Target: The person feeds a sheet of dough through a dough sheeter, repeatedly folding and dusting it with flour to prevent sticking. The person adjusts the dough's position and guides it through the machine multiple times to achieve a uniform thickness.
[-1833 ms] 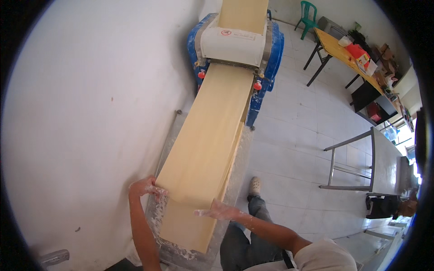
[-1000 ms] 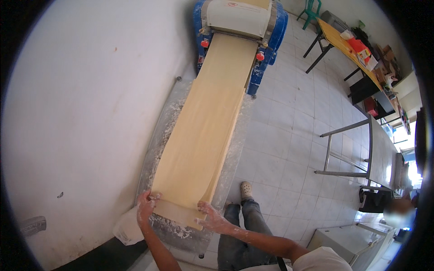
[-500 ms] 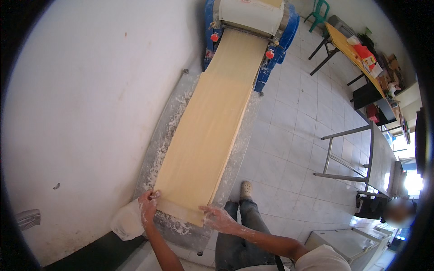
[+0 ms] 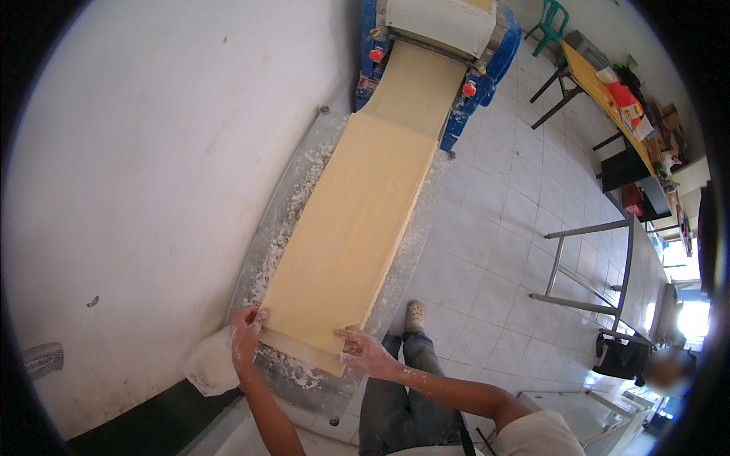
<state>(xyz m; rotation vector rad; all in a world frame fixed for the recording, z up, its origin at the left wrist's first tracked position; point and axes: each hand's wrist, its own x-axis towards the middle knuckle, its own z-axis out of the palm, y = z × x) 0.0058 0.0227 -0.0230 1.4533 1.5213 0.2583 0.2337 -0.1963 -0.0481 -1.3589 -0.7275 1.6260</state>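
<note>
A long pale-yellow dough sheet point(image 4: 346, 205) hangs out of a dough sheeting machine point(image 4: 441, 26) and lies over layers of dough on a flour-dusted metal table point(image 4: 285, 228). At its near left corner my left hand point(image 4: 245, 334) is closed, thumb and fingers pinching the edge. My right hand point(image 4: 369, 354), dusted with flour, grips the near right corner, its fingertips on top of the sheet. Between the hands the near edge is a little folded, and a lower layer sticks out under it. Parts of the fingers are hidden by the dough.
A white plastic bag point(image 4: 213, 366) stands beside my left hand against the white wall point(image 4: 152, 190). Red knobs point(image 4: 469, 89) sit on the machine's blue sides. To the right are a tiled floor point(image 4: 487, 228), a metal-legged table point(image 4: 637, 270), a wooden table point(image 4: 601, 87) and a green chair point(image 4: 549, 26).
The view has shifted slightly, moving the machine rightward in the picture. The sheet's left edge near the machine now curves more. Both hands stay at the near corners.
</note>
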